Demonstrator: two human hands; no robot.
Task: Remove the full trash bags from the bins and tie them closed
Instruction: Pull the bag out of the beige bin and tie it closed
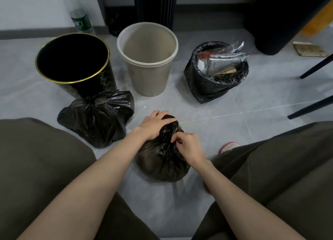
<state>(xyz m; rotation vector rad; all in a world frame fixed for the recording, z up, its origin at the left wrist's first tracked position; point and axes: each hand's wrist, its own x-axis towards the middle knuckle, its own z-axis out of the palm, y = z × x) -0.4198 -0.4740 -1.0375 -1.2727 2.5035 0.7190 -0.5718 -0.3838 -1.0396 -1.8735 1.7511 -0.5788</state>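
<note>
Black plastic, the small bag [162, 160] on the floor between the person's knees, is being tied: the left hand [155, 125] grips the gathered neck with fingers curled over its top, and the right hand [187, 143] pinches a fold at the knot. A tied bag [97, 118] lies before the black bin [75, 63], the beige bin [147, 59] stands bare, and the open bag [216, 72] of rubbish sits well apart to the right. Judgement: the knot needs cinching tight, then the open bag's rim needs gathering.
</note>
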